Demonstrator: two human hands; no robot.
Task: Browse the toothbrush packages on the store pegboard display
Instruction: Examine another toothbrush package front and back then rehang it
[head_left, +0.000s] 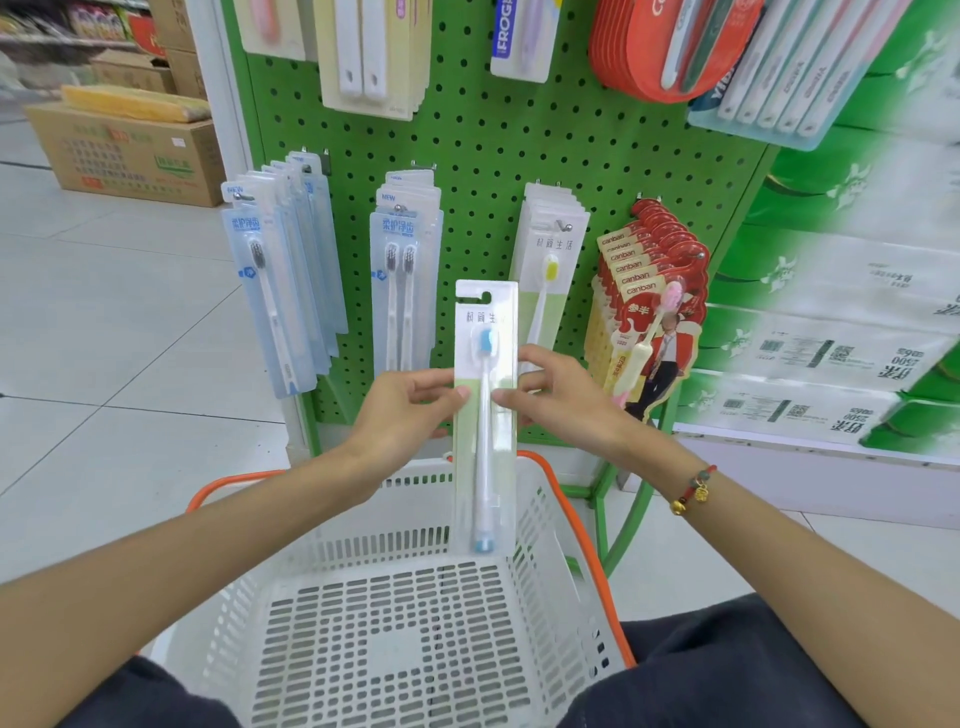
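A: Nearest the cam?
B: White basket (415, 613), orange handle, btwn the knees.
A: Hands?
B: Left hand (402, 410) pinches the pack (485, 395) on its left edge, right hand (558, 397) pinches the right edge. Pack's upright, above the basket's far rim, blue-head brush inside.
A: Beyond that?
B: Green pegboard (488, 150) w/ hanging packs: blue ones (283, 291) at left, a yellow-brush stack (550, 270) just behind the held pack, red packs (649, 306) at right. Cardboard boxes (130, 150) on the floor far left.
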